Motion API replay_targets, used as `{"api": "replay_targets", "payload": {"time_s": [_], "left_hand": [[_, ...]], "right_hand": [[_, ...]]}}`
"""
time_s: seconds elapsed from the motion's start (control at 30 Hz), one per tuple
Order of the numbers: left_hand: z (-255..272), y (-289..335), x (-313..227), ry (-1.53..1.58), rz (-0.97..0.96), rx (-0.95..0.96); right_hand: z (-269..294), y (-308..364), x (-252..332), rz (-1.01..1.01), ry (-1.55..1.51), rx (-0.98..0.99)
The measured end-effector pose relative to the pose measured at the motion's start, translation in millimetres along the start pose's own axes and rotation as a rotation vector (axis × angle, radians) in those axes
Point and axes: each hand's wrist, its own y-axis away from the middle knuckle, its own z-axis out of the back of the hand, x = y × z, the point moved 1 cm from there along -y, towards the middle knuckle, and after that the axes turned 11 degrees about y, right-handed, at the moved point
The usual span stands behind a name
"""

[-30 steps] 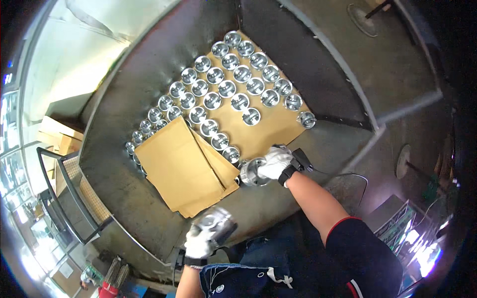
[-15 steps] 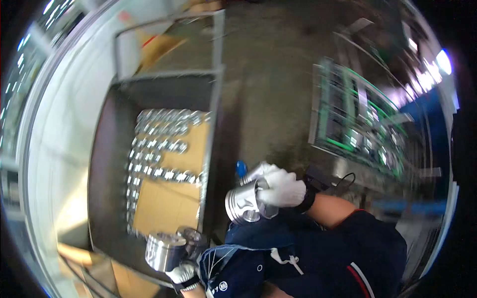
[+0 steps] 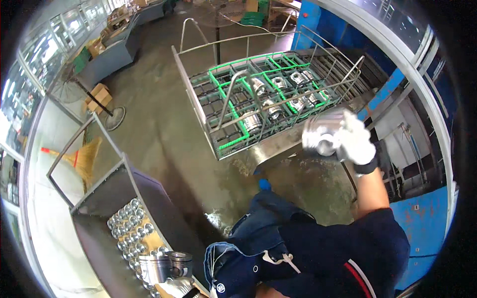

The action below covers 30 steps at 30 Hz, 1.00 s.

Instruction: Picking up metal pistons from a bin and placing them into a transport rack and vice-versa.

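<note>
My left hand (image 3: 179, 287), in a white glove at the lower left, is closed on two silver metal pistons (image 3: 153, 269), held side by side over the edge of a dark cart (image 3: 156, 201). Several similar pistons (image 3: 133, 237) stand in rows on cardboard inside that cart. My right hand (image 3: 357, 141), also gloved, is raised at the right, its fingers closed on a piston (image 3: 318, 136) blurred by motion; whether it holds a second one I cannot tell. Beyond it is a metal rack (image 3: 197, 111) with green-edged compartments, where several pistons (image 3: 252, 121) sit.
Bent metal rails (image 3: 229, 102) rise around and over the rack. A broom (image 3: 87, 159) leans by the white wall at the left, near a cardboard box (image 3: 98, 98) and a round stand base (image 3: 115, 118). Blue metal panels (image 3: 422, 228) stand at the right.
My view has swung right, so the cart now lies lower left and the rack in the middle. My right hand has moved from near my body out toward the rack, still holding pistonwork.
</note>
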Motion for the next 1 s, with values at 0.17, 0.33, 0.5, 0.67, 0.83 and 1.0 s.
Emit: {"api": "replay_targets", "payload": {"time_s": [0.17, 0.33, 0.5, 0.67, 0.83, 1.0], "left_hand": [[-65.2, -2.7, -7.4, -0.079, -0.096, 0.021], [-164.2, -4.0, -9.3, -0.151, -0.180, 0.051], [-266.9, 5.5, -13.4, -0.218, -0.264, 0.059], [-372.5, 10.8, -23.4, -0.292, -0.326, 0.092], [-468.8, 9.0, -33.9, -0.415, -0.333, 0.189], [-560.7, -5.4, -25.2, -0.599, -0.246, 0.364]], "right_hand": [[5.8, -114.2, -56.4, -0.497, -0.823, 0.284], [-94.1, -191.5, -153.2, -0.526, -0.770, 0.375], [-212.1, -274.7, -196.6, -0.320, 0.017, 0.702], [-348.1, -291.6, -263.7, -0.408, 0.246, 0.982], [-447.8, -281.7, -313.2, -0.355, 0.348, 1.116], [-524.0, -274.5, -345.4, -0.236, 0.408, 1.303]]}}
